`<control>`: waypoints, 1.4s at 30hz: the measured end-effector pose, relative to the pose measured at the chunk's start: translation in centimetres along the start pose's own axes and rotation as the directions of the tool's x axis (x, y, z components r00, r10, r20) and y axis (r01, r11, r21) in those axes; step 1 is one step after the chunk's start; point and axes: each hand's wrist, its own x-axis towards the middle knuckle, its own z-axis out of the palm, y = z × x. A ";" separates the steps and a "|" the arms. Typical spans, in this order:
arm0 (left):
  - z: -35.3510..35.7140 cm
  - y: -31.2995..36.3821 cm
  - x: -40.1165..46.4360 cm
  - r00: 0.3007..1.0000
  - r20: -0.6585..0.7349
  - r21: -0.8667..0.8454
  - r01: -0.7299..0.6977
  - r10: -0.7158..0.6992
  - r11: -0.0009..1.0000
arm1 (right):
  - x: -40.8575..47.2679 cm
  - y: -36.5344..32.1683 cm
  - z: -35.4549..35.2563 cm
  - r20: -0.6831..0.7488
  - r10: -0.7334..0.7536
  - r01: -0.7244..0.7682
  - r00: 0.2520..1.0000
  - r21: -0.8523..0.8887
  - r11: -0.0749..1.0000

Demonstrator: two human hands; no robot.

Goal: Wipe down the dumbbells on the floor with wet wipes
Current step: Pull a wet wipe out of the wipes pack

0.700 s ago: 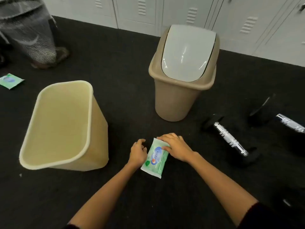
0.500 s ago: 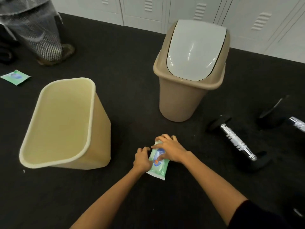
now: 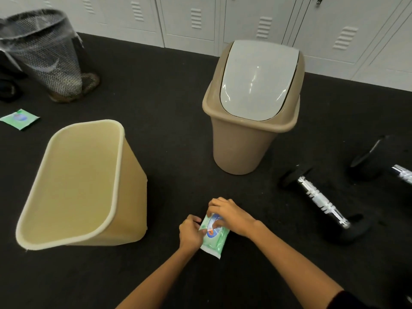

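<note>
Both hands are working on the soft green wet-wipe pack lying on the black rubber floor: I am seeing the left hand curling against the pack's left edge to pin it, while the right hand is closing down over its top, fingertips pinching at the blue label flap. Taking that pack as my landmark, the nearer black-ended dumbbell with the chrome knurled handle is lying to its right, well apart, its long axis running from far-left to near-right, so the far end is pointing toward the tan swing-lid bin. A second dumbbell is lying farther right and beyond. I am judging the right hand the nearer one for the reach once a wipe is out. Left of the pack, the open cream plastic bin is tilting toward me.
</note>
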 end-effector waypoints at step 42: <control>1.5 0.2 0.8 0.976 0.082 0.134 -0.213 0.203 0.968 | -2.7 1.3 0.3 0.239 -0.106 0.180 0.965 -0.313 0.932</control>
